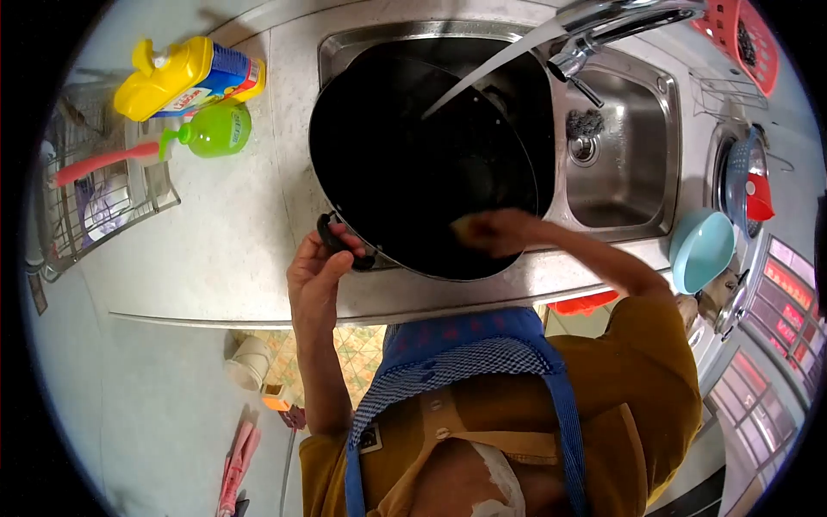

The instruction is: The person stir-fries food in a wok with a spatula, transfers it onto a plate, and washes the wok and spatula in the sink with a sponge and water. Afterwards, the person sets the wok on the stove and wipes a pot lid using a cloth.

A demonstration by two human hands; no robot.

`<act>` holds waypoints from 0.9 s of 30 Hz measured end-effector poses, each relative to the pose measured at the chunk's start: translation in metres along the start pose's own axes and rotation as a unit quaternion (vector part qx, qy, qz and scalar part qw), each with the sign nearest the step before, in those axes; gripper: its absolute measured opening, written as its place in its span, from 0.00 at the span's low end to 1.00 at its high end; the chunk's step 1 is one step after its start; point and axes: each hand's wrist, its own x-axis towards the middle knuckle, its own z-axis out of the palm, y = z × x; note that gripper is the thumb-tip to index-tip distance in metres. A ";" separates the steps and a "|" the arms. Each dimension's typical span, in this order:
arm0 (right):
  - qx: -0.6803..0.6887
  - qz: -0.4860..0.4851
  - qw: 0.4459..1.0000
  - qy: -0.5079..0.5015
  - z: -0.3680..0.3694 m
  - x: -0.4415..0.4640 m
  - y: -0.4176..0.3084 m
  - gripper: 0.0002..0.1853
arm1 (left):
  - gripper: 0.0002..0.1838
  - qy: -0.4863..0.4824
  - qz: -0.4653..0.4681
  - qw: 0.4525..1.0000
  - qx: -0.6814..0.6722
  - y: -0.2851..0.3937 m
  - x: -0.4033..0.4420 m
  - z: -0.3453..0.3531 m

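A large black pot point(405, 164) lies tilted over the left sink basin, its dark inside facing up. Water point(495, 65) streams into it from the chrome faucet point(603, 39). My left hand point(323, 267) is closed round the pot's black side handle point(332, 237) at the near left rim. Inside the pot, near the lower right wall, my right hand point(500, 233) is closed on a yellowish sponge point(466, 229), partly hidden by the fingers and blurred.
The right basin point(620, 164) holds a dark scouring pad point(585, 123). On the left counter are a yellow bottle point(177, 82), a green pump bottle point(220, 129) and a wire rack point(103, 189). A light blue bowl point(704, 250) stands at the right.
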 end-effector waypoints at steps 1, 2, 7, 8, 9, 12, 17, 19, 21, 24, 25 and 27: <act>0.104 0.021 0.991 -0.084 -0.014 0.007 -0.064 0.22 | 0.15 -0.005 0.004 1.000 0.001 0.000 0.001 0.000; 0.116 -0.074 0.990 0.006 0.001 0.031 -0.064 0.23 | 0.15 0.005 -0.011 1.000 -0.014 -0.001 0.000 0.000; 0.031 -0.170 0.840 0.514 -0.051 0.241 -0.030 0.20 | 0.14 0.020 -0.011 0.999 -0.027 -0.001 -0.003 0.004; -0.066 -0.056 0.850 0.520 -0.080 0.251 0.006 0.17 | 0.14 0.021 -0.003 1.000 -0.022 -0.001 -0.004 0.004; -0.199 -0.092 0.806 0.550 -0.097 0.243 0.058 0.20 | 0.14 0.019 0.000 0.999 -0.029 -0.002 -0.004 0.005; -0.487 -0.054 0.728 0.480 -0.108 0.172 0.159 0.26 | 0.13 0.010 0.003 0.999 -0.036 0.003 -0.007 0.011; -0.070 -0.030 0.996 0.054 0.016 0.069 0.092 0.21 | 0.13 0.010 0.037 0.999 -0.007 0.021 -0.006 0.044; 0.151 -0.117 0.982 0.011 0.032 0.052 0.033 0.25 | 0.13 0.013 0.055 0.998 0.007 0.038 -0.005 0.063; 0.110 -0.154 0.978 0.082 0.030 0.041 -0.012 0.26 | 0.13 0.030 0.049 0.998 0.034 0.055 -0.001 0.079; 0.145 -0.266 0.939 0.166 0.038 0.044 -0.001 0.29 | 0.13 0.021 0.055 0.998 0.031 0.074 0.003 0.102; -0.161 -0.202 0.935 0.244 0.060 0.059 0.056 0.27 | 0.13 0.009 0.063 0.997 0.031 0.076 0.002 0.108; -0.389 -0.010 0.887 0.250 0.043 0.055 0.099 0.25 | 0.13 0.001 0.079 0.996 0.033 0.078 -0.004 0.121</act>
